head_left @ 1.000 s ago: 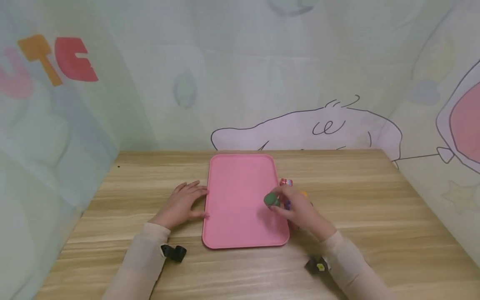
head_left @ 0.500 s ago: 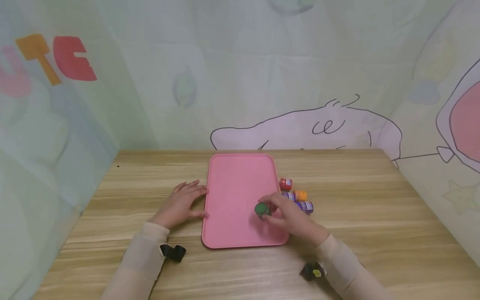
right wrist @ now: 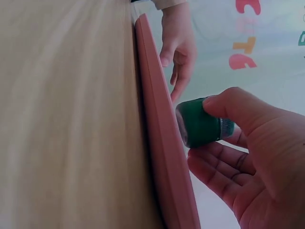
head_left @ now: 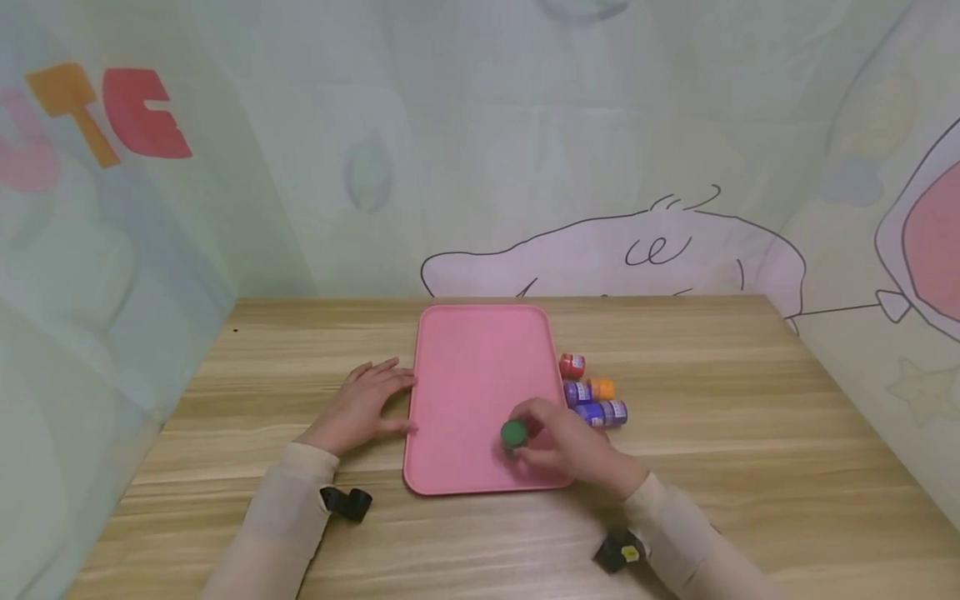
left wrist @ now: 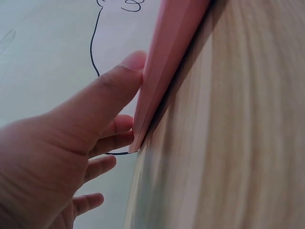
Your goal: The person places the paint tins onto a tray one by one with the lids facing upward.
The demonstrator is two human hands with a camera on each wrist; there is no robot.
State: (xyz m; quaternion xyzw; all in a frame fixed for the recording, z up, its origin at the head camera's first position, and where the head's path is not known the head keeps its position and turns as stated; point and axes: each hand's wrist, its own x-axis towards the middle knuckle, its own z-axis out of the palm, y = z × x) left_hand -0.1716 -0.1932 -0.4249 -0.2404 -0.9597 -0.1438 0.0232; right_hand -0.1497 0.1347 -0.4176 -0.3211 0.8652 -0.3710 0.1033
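A small green paint jar (right wrist: 198, 125) is pinched between the thumb and fingers of my right hand (head_left: 573, 446), low over the front right part of a pink tray (head_left: 480, 358). Its green cap (head_left: 513, 433) faces up in the head view. Whether its base touches the tray cannot be told. My left hand (head_left: 363, 406) rests at the tray's left edge, its thumb and fingertips against the rim (left wrist: 159, 71) and the fingers spread and fairly straight.
Right of the tray lie several small jars on the wooden table (head_left: 712, 417): a red jar (head_left: 572, 365), an orange-capped jar (head_left: 591, 391) and a blue and purple pair (head_left: 602, 413). A printed cloth backdrop (head_left: 480, 167) stands behind the table.
My right hand has carried the green jar left and toward me, from the tray's right edge further over the tray. The jars beside it have come into sight. My left hand stays put.
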